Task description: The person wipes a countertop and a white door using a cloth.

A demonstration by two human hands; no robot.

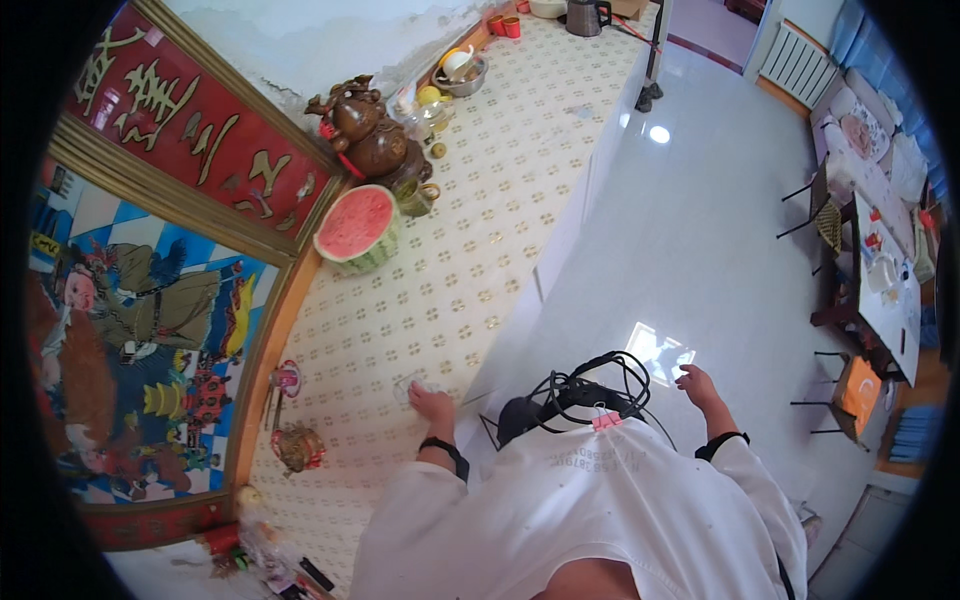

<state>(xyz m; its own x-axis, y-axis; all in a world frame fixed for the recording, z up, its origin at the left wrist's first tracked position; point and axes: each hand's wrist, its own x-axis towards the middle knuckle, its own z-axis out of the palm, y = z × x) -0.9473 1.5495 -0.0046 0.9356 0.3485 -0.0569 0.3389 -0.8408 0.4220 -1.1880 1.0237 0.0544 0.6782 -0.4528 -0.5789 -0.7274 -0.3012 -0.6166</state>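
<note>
My left hand [431, 401] reaches over the patterned countertop [450, 300], its fingers touching a small, pale, crumpled cloth or piece of plastic [407, 387]. Whether the fingers grip it cannot be told. Over the tiled floor my right hand [697, 384] hangs in the air with its fingers apart and slightly bent, holding nothing. A cut watermelon half [358, 227] lies farther along the counter by the wall, red flesh showing. Beside it are a green glass mug [412, 198] and a brown carved figure [373, 139].
Near the wall stand a pink-and-white object [286, 378] and a gold-and-red ornament [299, 448]. A metal bowl [465, 81] and a kettle [584, 18] are at the counter's far end. Black cables [600, 386] loop before my chest. Right are a table [885, 277] and an orange chair [859, 390].
</note>
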